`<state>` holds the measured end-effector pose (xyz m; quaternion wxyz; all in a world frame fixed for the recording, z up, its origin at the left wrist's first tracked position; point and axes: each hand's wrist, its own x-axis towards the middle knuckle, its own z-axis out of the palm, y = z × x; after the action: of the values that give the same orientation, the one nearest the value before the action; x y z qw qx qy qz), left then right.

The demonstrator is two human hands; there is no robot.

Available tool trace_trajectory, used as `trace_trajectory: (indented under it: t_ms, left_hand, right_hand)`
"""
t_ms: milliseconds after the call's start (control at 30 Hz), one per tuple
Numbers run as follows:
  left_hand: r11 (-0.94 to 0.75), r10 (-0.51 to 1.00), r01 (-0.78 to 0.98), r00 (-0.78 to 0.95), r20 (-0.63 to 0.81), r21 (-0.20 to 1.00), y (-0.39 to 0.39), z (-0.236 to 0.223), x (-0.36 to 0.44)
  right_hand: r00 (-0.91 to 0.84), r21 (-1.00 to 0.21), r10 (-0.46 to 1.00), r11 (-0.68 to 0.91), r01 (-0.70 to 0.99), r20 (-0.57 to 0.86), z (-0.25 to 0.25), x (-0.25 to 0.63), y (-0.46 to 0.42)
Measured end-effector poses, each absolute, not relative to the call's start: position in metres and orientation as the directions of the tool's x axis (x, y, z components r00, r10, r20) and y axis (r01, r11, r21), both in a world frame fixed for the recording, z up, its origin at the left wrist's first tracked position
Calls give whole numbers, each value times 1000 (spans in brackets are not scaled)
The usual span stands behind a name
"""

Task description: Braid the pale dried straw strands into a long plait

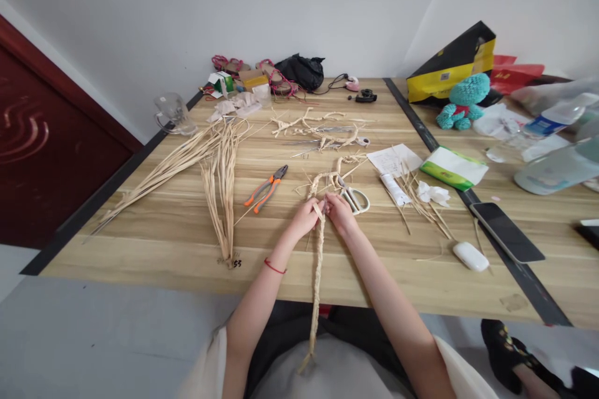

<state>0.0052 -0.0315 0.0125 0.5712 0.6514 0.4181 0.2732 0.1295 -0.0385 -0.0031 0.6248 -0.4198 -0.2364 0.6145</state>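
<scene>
A long straw-wrapped stem [317, 274] hangs from between my hands down past the table's front edge to my lap. My left hand [305, 217] is closed on its upper end, where a flat straw strip sticks up by the thumb. My right hand [340, 212] pinches at the same end, close to a thin, dark upright piece that is too small to name. Just beyond my fingers lies a bent straw-wrapped branch [337, 165]. White-handled scissors [359, 201] lie right beside my right hand. Pliers with orange handles [267, 189] rest to the left.
Bundles of dry straw [219, 181] spread across the left side. More wrapped branches [344, 137] lie further back. On the right are a white tube [395, 189], loose straw, a tissue pack [453, 168], a phone [508, 232] and a white case [470, 256]. A glass mug [174, 113] stands far left.
</scene>
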Motion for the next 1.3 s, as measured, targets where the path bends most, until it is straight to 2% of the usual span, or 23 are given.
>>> trace_trajectory:
  t_ms: [1300]
  left_hand:
    - [41,845,231,512,-157,972,-27,12,4]
  right_hand:
    - [140,-817,968,-94,-569,-208,-1,128,-38]
